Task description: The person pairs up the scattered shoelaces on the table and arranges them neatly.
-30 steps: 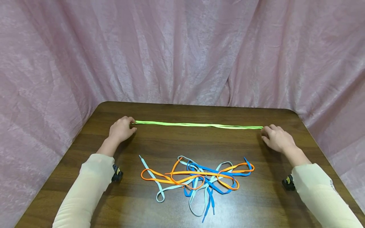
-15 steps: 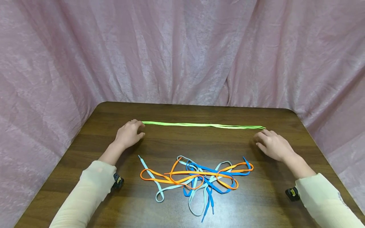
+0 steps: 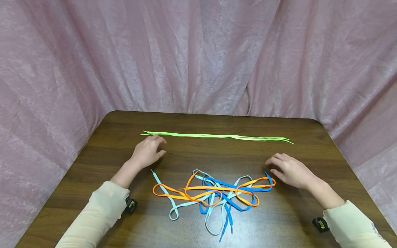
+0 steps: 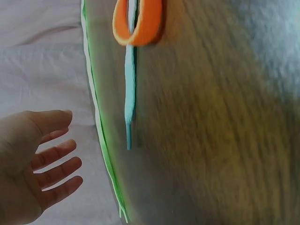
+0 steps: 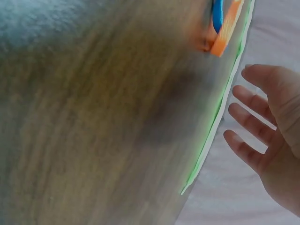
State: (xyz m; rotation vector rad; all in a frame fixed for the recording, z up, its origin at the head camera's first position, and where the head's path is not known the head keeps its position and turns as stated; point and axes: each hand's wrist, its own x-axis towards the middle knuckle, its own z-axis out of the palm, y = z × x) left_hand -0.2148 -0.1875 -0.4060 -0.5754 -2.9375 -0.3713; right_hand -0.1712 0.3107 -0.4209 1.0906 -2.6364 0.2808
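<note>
A neon-green shoelace, doubled into strands, lies almost straight across the far part of the table, its loose tips showing at both ends. Just below its left end is my left hand, fingers loosely bent and holding nothing; the left wrist view shows the palm bare. My right hand hovers near the right side of the lace pile, also holding nothing, its fingers spread apart. Nearer me, orange, blue and pale-blue shoelaces lie tangled together.
The brown wooden table has rounded far corners. Behind it hangs a pink velvety curtain. Both forearms wear cream sleeves, and a small black wrist device sits under the right cuff.
Both hands have let go of the green shoelace's ends and drawn inward and toward me, the right one farther. The green lace stays in place; the tangled laces look unchanged.
</note>
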